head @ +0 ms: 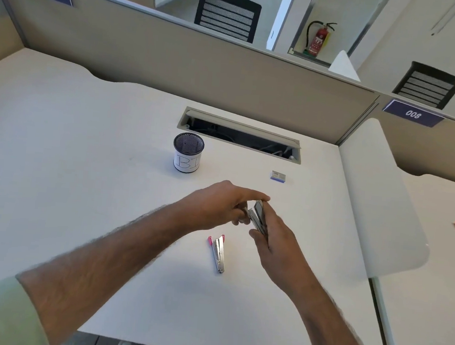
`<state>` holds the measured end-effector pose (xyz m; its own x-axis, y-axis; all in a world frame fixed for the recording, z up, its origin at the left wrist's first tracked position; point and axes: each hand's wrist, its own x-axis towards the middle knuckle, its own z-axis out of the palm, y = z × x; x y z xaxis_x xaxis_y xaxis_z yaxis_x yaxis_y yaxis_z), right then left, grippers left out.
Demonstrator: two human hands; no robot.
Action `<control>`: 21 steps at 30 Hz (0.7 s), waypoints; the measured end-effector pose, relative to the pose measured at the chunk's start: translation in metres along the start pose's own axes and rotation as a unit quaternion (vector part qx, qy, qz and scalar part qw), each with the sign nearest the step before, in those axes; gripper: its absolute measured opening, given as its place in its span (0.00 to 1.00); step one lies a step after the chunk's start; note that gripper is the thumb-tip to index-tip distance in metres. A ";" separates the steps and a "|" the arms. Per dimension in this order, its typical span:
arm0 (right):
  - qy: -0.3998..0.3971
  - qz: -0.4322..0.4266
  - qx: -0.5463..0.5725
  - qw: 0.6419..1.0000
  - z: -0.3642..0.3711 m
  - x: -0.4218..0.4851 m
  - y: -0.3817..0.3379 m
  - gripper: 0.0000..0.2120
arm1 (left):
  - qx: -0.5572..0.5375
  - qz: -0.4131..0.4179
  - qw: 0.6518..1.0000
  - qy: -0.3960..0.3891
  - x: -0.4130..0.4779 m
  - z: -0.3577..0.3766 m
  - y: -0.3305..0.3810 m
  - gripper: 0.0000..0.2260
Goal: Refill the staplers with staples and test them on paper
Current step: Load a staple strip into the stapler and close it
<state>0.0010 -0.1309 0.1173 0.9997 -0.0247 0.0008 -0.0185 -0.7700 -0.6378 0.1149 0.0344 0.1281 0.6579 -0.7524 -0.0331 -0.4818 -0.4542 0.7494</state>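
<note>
Nearest you, at 7 o'clock from your hands, the pink stapler [218,254] lies on the worktop [84,159], splayed open with its metal rail showing. A forearm dragged back across it could knock it towards the near edge. If any staples sit in the rail, which I cannot tell, they would spill.

Above it, both hands share the grey stapler [258,216], held clear of the worktop. Your right hand [272,239] has its grip wrapped round the lower body. Your left hand [218,204] has its grip pinched on the upper end, the forefinger laid over the top. The likely trouble is here: the sprung top can snap down on a fingertip, or the body can twist out of the right grip if the left pulls too hard.

The staple box [278,176] sits apart from your hands at 1 o'clock. You must free one hand to reach it, which leaves the opened stapler to a single grip.

The grey stapler looks slim and dark, with pale metal showing where top and base part slightly; whether it is loaded is hidden. The pink one is bare metal with pink ends. The box is small, pale with a blue edge.
</note>
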 end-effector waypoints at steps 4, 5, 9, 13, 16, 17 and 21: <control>0.003 0.005 0.001 1.000 0.003 -0.004 0.001 0.26 | 0.000 -0.002 1.000 -0.009 0.002 0.004 0.000 0.25; 0.005 0.007 0.001 1.000 0.005 -0.005 0.001 0.26 | 0.002 -0.003 1.000 -0.012 0.002 0.005 0.000 0.25; 0.009 0.021 0.007 1.000 0.011 -0.010 0.004 0.24 | 0.010 -0.009 1.000 -0.026 0.004 0.011 -0.001 0.24; 0.009 0.031 0.016 0.999 0.017 -0.014 0.006 0.21 | 0.018 -0.015 0.999 -0.033 0.003 0.017 -0.004 0.24; 0.008 0.039 0.014 0.999 0.020 -0.015 0.007 0.23 | 0.021 -0.015 0.999 -0.036 0.002 0.019 -0.006 0.24; 0.008 0.042 0.013 0.999 0.021 -0.015 0.007 0.23 | 0.024 -0.016 0.999 -0.036 0.002 0.019 -0.007 0.24; 0.034 0.042 0.006 0.999 0.025 -0.017 0.006 0.21 | 0.027 -0.015 0.999 -0.033 0.004 0.021 -0.010 0.22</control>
<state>-0.0156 -0.1189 0.0940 0.9912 -0.1320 0.0000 -0.1008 -0.7564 -0.6463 0.1100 0.0256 0.1067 0.6335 -0.7672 -0.1007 -0.4945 -0.5015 0.7100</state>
